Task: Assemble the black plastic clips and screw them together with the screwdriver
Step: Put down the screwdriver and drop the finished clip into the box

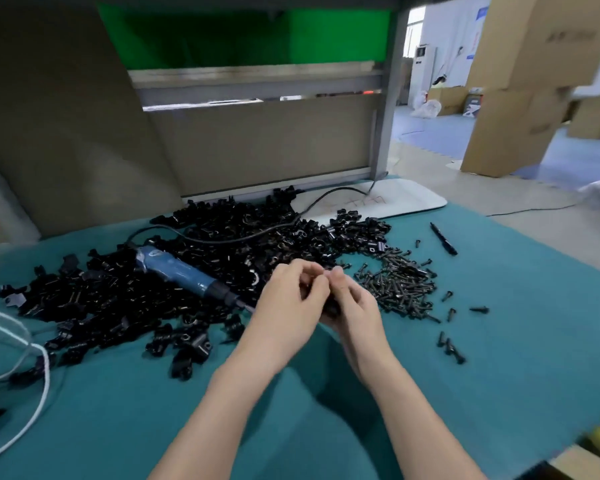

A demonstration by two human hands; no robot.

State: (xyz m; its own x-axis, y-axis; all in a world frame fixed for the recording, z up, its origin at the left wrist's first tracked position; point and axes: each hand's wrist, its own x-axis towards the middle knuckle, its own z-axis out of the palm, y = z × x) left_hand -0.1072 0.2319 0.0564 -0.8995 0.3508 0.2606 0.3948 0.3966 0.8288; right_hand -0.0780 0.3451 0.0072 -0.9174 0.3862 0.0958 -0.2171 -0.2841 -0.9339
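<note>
Forearms stretch low over the teal cloth table (499, 341), and left hand (290, 299) and right hand (355, 306) meet, fingers curled tight round a small black plastic clip (330, 309) between them, fitting halves together, I'd judge. Next call: a screw from the dark metal screw heap (402, 285), then the blue electric screwdriver (177, 271) lying on the loose black clip pile (229, 237). Its label and the brown cardboard boxes' (520, 46) print blur beyond reading.
</note>
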